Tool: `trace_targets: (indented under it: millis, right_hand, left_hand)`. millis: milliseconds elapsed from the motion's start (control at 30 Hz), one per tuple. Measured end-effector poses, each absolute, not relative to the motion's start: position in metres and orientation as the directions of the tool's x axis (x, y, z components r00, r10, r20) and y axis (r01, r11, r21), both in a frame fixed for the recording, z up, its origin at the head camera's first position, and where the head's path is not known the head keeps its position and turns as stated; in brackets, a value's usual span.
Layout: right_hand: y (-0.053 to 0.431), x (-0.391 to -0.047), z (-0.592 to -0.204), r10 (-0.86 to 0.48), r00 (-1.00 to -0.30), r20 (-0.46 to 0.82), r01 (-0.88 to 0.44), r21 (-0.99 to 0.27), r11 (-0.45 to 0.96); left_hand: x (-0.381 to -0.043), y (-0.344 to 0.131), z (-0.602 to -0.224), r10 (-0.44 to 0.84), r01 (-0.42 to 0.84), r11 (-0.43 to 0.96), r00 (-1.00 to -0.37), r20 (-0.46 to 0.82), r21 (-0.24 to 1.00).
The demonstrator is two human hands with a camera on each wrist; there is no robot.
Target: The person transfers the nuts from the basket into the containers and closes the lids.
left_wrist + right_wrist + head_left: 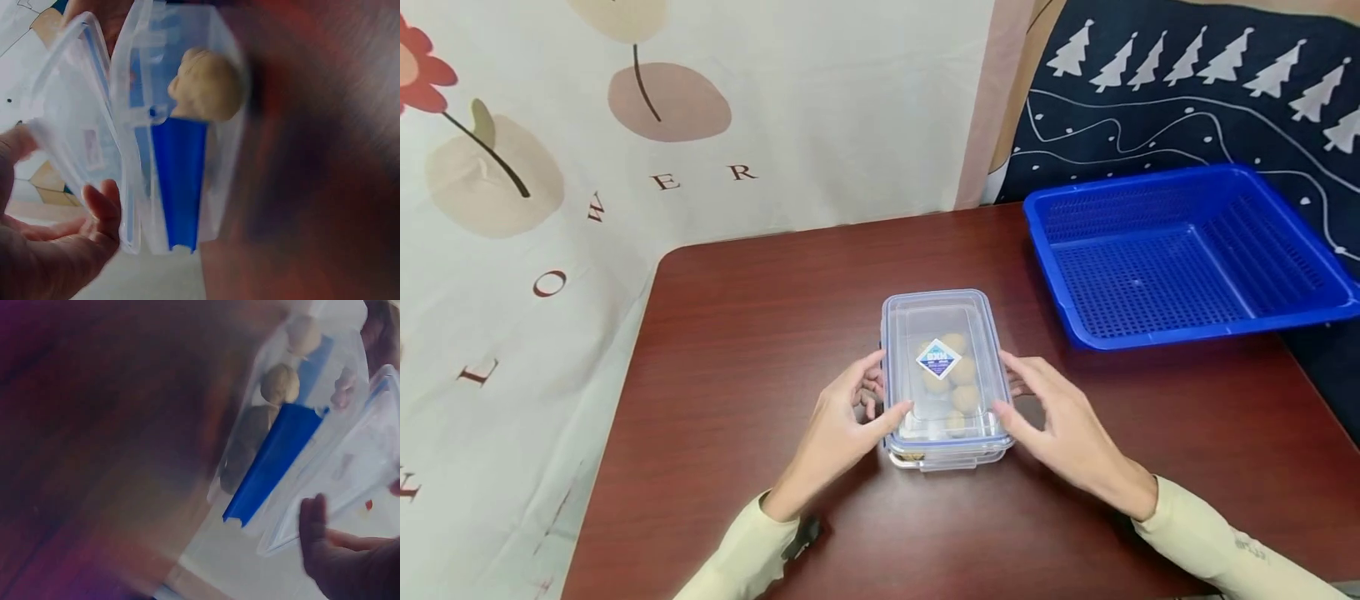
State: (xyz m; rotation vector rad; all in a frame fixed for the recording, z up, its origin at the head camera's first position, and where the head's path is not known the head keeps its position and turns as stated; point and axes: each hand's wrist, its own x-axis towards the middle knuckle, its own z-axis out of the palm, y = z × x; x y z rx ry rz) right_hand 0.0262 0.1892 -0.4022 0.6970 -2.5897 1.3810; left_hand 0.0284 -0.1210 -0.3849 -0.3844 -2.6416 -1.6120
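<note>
A clear plastic food box (951, 459) stands on the table, with several round tan balls that look like walnuts (966, 399) inside. Its clear lid (913, 315) lies over it with a diamond-shaped label on top; both wrist views show the lid slanted, with a gap to the box. My left hand (842, 417) holds the lid's left edge, thumb above and fingers below. On the opposite edge my right hand (1063, 425) holds it likewise. A blue side latch (180, 181) hangs down along the box wall, and another blue latch (275, 464) shows in the right wrist view.
A blue perforated basket (1078, 332) stands at the back right of the brown table (722, 350). Printed cloths hang behind the table: a pale one with flowers (850, 108) and a dark one with trees (1120, 117).
</note>
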Motion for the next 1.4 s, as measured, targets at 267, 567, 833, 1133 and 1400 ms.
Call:
trace_targets:
  millis: [267, 567, 833, 1133, 1400]
  right_hand:
    - [0.175, 0.029, -0.405, -0.425, -0.89, 0.166, -0.408, -0.708, 0.577]
    - [0.177, 0.03, -0.404, -0.415, -0.908, 0.058, -0.307, -0.765, 0.565]
    - [0.186, 0.004, -0.412, -0.438, -0.832, -0.341, 0.193, -0.918, 0.346]
    - [0.178, 0.018, -0.396, -0.367, -0.929, -0.046, -0.173, -0.823, 0.542]
    - [0.173, 0.021, -0.388, -0.467, -0.839, 0.28, -0.54, -0.536, 0.649]
  left_hand:
    - [0.03, -0.123, -0.395, 0.232, 0.238, 0.567, -0.965, 0.124, 0.788]
    - [0.04, -0.125, -0.4, 0.25, 0.12, 0.555, -0.968, -0.028, 0.823]
    - [0.031, -0.134, -0.407, 0.246, -0.256, 0.272, -0.914, -0.324, 0.928]
    - [0.046, -0.111, -0.417, 0.132, 0.243, 0.592, -0.97, 0.204, 0.768]
    - [0.051, -0.108, -0.389, 0.231, 0.329, 0.772, -0.942, 0.242, 0.544]
